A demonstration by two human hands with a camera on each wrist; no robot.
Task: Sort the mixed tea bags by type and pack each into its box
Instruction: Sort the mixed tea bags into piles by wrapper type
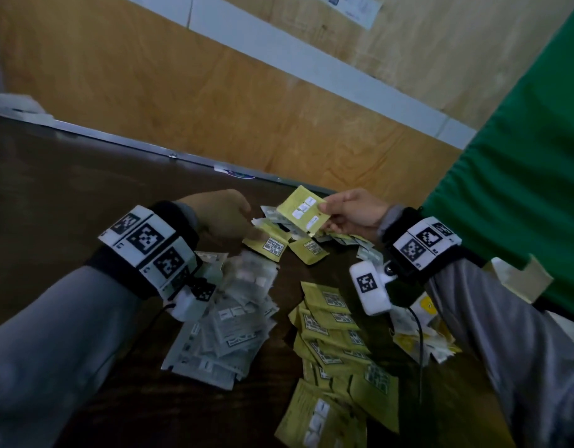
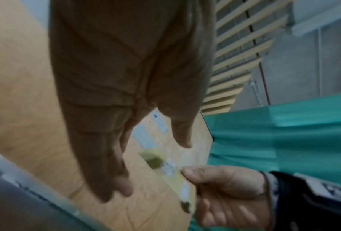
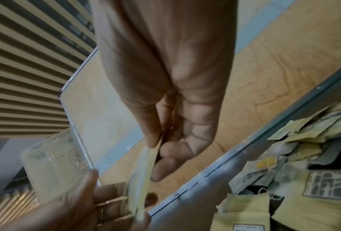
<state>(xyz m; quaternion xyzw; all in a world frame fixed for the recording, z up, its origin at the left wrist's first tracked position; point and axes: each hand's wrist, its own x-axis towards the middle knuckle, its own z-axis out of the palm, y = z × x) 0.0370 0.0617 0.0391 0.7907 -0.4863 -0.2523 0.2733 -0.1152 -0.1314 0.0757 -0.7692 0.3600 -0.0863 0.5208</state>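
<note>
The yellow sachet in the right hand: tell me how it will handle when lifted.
The yellow sachet probably weighs little: the right hand lifts it by one edge. It looks thin and flat, so likely bendy. Loose sachets beneath probably slide easily.

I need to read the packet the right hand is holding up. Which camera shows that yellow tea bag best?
Head view: the yellow tea bag faces the camera flat, white labels visible, pinched by the right hand. Left wrist shows it blurred; right wrist shows it nearly edge-on.
</note>
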